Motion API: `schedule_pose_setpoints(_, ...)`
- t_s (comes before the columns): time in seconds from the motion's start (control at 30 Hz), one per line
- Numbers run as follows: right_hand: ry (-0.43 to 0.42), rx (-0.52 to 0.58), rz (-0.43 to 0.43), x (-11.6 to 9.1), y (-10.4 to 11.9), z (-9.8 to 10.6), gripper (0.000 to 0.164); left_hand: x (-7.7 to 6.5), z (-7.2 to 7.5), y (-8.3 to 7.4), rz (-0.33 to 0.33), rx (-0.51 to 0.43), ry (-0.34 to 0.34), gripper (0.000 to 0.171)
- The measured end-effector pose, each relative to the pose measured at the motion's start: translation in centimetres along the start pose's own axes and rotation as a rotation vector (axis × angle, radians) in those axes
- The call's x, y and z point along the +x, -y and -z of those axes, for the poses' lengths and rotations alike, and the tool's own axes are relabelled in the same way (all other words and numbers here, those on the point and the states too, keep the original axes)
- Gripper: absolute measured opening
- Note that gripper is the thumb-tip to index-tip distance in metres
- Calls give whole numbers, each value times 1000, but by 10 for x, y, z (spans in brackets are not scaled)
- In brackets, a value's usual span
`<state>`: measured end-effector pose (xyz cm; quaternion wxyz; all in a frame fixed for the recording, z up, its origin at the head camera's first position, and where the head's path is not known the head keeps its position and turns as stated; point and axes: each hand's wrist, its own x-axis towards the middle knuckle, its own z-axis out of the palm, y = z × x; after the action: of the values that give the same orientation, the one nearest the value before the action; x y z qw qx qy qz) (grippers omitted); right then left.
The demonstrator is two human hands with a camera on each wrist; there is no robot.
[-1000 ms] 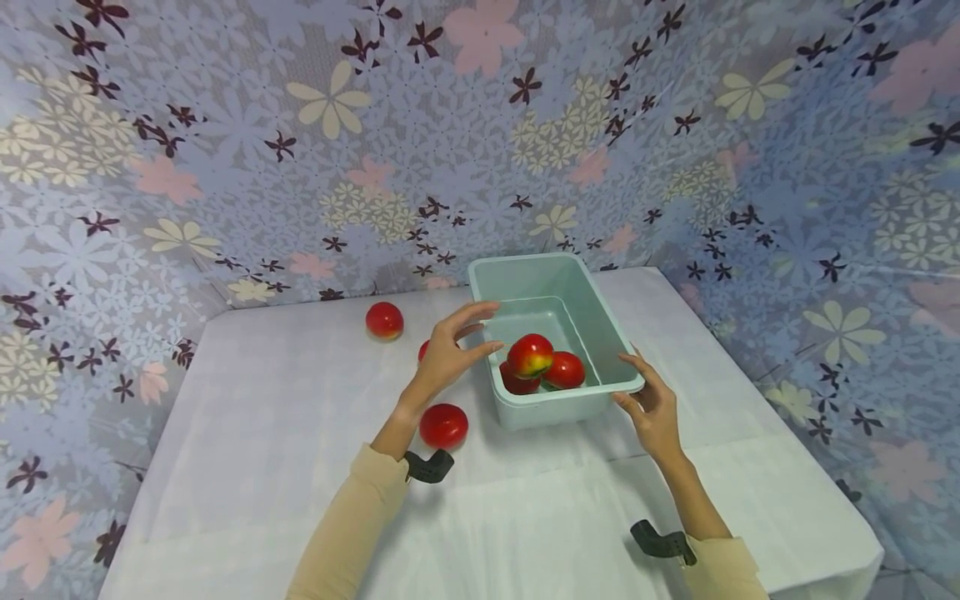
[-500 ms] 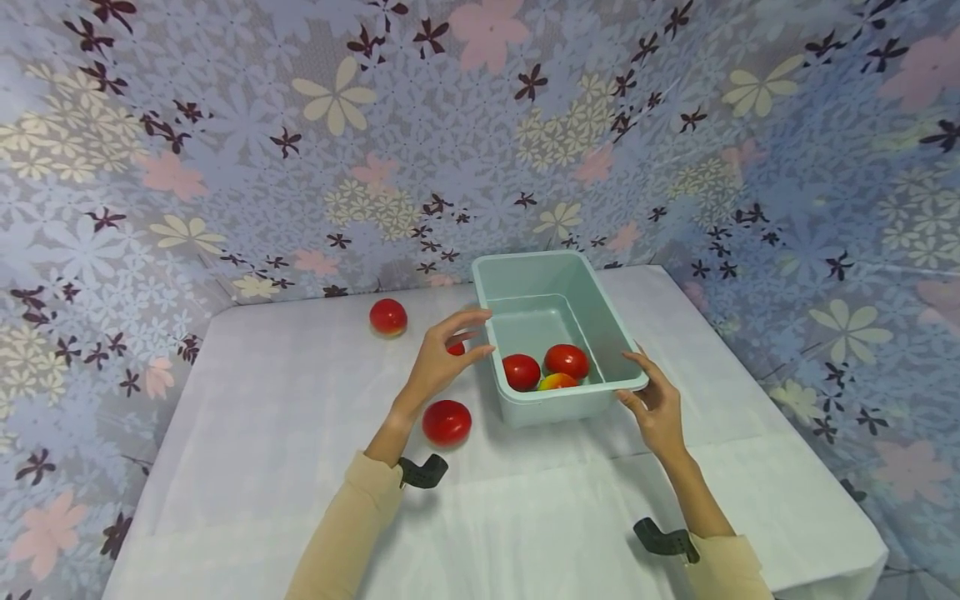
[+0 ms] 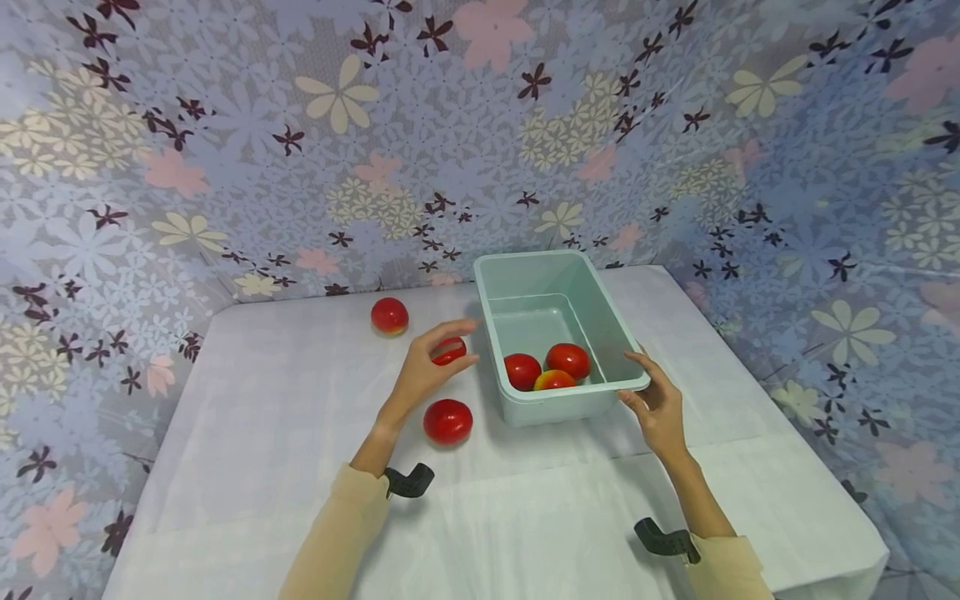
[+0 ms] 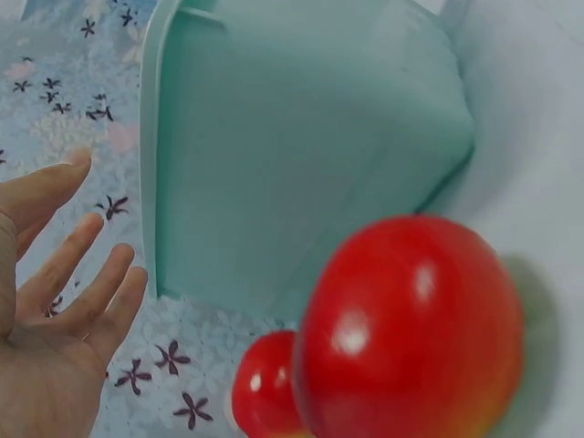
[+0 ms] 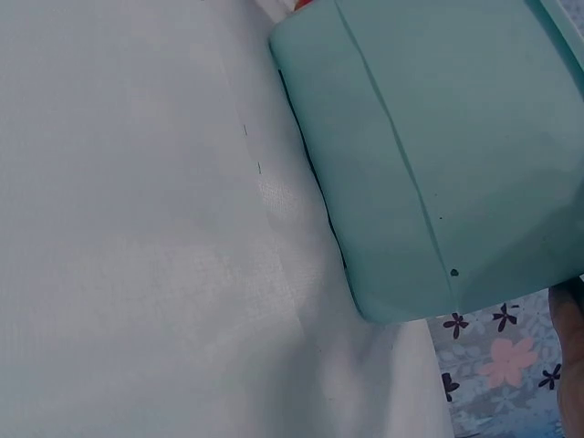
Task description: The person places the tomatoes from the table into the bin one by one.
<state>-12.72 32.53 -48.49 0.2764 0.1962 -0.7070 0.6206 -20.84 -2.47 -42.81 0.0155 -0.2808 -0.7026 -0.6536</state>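
My left hand (image 3: 414,377) is over the table left of a pale green plastic bin (image 3: 564,398), fingers spread and holding nothing. Seen between its thumb and fingers is a glossy red fruit (image 3: 450,352). In the left wrist view the same hand (image 4: 64,328) shows relaxed fingers, apart from a large red fruit (image 4: 411,328). My right hand (image 3: 660,410) grips the bin's near right corner, thumb at the outside and fingers at the rim. Inside the bin's near end lie two red fruits (image 3: 567,360) and a yellow-red one (image 3: 555,381).
Another red fruit (image 3: 447,422) rests nearer the front of the white-covered table (image 3: 247,450), and one more fruit (image 3: 390,316) lies toward the back. A flowered cloth (image 3: 262,167) rises behind and beside the table.
The yellow-red fruit has dropped from the top of the others to the bin floor. My left hand has moved left, off the bin's rim to the fruit beside it. The right hand stays put.
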Motion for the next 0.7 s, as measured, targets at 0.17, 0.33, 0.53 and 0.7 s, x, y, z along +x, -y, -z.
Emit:
schedule_pose_setpoints(0.17,-5,6,5,0,0,0,53,-15,7,-14,41,15,8,44)
schedule_pose_setpoints(0.33,-4,19,0,-1,0,0,52,-25,16,15,68,73,11,44)
schedule_pose_setpoints(0.53,-8,0,4,-1,2,-1,52,-38,27,35,129,78,62,48)
schedule_pose_setpoints(0.7,-1,6,2,-1,2,-1,52,-51,33,49,193,131,91,54)
